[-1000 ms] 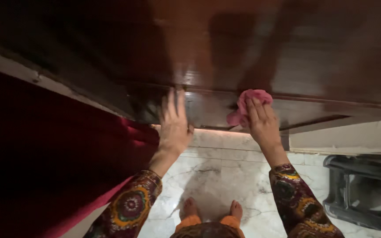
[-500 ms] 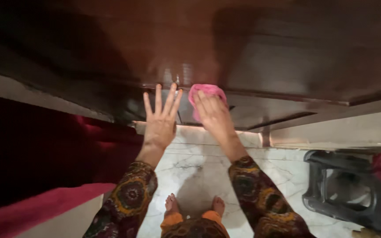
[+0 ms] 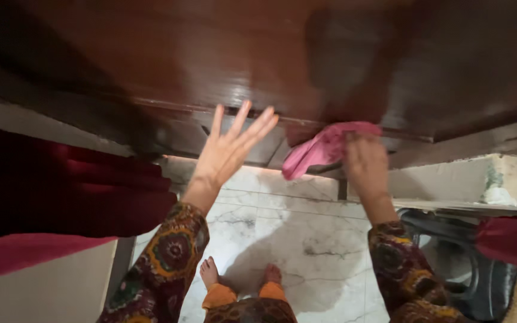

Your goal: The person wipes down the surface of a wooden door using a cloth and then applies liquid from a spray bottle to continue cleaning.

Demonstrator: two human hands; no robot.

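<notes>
I am noting the right hand [image 3: 366, 162] gripping the pink cloth [image 3: 321, 149] against the dark wooden door's [image 3: 222, 54] lower edge, left hand [image 3: 225, 152] bracing with fingers spread; I judge wiping is mid-course, panel above glossy.

A soft pink cloth [image 3: 321, 149], limp and matt, is held against a dark wooden door [image 3: 258, 54], whose varnished surface is seen to be smooth and glossy, with light reflected along its moulding. The floor [image 3: 306, 239] is laid in polished marble, pale with grey veins. Printed fabric is worn on both sleeves [image 3: 172, 257]. A matt red curtain [image 3: 61, 191] is hung alongside.
</notes>
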